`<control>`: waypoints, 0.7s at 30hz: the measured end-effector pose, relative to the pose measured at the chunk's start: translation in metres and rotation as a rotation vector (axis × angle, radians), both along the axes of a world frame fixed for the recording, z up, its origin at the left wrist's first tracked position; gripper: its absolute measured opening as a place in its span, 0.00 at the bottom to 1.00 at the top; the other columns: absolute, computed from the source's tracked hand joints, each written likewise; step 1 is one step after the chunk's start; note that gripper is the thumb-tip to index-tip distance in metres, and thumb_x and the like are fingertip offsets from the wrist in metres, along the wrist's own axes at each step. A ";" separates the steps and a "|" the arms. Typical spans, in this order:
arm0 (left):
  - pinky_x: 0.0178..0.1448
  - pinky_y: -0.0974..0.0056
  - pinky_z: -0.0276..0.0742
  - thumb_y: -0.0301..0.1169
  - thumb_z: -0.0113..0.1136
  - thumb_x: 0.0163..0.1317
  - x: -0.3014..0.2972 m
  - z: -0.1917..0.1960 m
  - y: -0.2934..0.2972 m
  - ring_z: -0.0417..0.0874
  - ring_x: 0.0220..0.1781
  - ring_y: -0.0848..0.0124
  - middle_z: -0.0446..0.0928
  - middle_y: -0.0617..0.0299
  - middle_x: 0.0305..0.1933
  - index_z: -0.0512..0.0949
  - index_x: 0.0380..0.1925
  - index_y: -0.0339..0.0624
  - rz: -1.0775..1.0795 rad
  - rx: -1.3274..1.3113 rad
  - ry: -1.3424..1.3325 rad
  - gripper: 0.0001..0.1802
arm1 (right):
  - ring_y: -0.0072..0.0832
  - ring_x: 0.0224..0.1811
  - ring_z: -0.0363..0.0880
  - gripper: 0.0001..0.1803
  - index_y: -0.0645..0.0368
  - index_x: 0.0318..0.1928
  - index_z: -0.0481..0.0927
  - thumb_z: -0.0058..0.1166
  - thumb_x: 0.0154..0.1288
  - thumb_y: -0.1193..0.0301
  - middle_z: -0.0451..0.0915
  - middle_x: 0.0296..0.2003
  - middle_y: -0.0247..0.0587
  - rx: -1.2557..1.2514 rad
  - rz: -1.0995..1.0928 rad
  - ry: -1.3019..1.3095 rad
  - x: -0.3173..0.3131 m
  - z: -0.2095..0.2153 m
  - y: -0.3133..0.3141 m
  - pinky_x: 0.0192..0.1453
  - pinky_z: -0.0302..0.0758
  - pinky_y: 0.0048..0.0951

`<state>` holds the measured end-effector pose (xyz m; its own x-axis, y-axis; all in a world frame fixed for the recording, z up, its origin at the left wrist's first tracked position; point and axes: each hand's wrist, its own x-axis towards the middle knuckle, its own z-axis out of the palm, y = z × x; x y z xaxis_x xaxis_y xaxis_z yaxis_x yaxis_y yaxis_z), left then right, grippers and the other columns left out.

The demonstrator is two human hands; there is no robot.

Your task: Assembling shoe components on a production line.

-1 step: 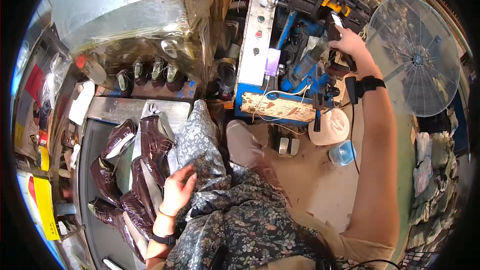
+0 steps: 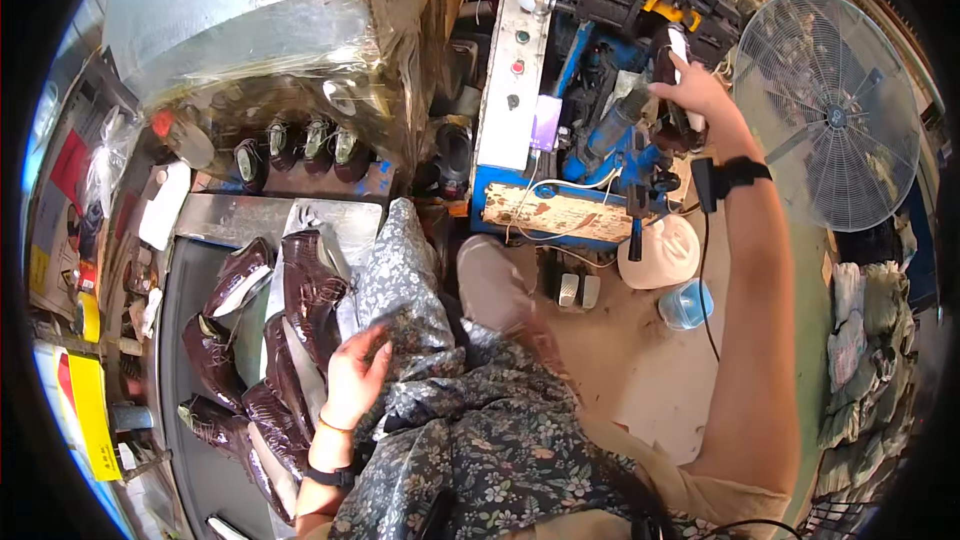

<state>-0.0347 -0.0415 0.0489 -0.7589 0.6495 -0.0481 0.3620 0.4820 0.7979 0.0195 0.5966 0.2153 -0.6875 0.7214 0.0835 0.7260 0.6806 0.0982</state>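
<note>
**One shoe at the machine, the rest waiting on the tray**

In the head view, we are reaching our right hand (image 2: 690, 90) up and out to the blue-framed metal shoe machine (image 2: 600, 140), where the fingers are wrapping around a dark brown glossy shoe with a pale sole edge (image 2: 678, 80). We judge this to be the step of seating that shoe on the machine. Our left hand (image 2: 355, 375) is resting low at our side, fingers loosely curled and holding nothing, touching the edge of our floral patterned garment (image 2: 480, 440) just beside the pile of dark brown glossy shoe uppers (image 2: 270, 340) lying on the grey metal tray worktop (image 2: 215, 220).

The next move, as we judge it, is calling for a steady hold on the shoe while it settles into the machine, and then a reach to the pile for another upper.

Much is staying hard to read. The hand is covering most of the shoe, so we cannot tell how it is meeting the machine. Clear plastic sheeting (image 2: 300, 70) is blurring the row of shoes on the shelf (image 2: 300, 145) behind the tray, and the fisheye rim is cutting off the round wire-guard fan (image 2: 830, 110) and the lower end of the tray.
</note>
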 end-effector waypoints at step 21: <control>0.65 0.54 0.71 0.44 0.73 0.42 -0.308 -0.069 -0.181 0.75 0.62 0.52 0.78 0.49 0.54 0.75 0.54 0.42 0.340 -0.901 0.128 0.37 | 0.42 0.62 0.69 0.37 0.54 0.71 0.61 0.55 0.62 0.62 0.69 0.61 0.49 -0.059 0.358 0.388 -0.008 -0.033 0.118 0.66 0.63 0.36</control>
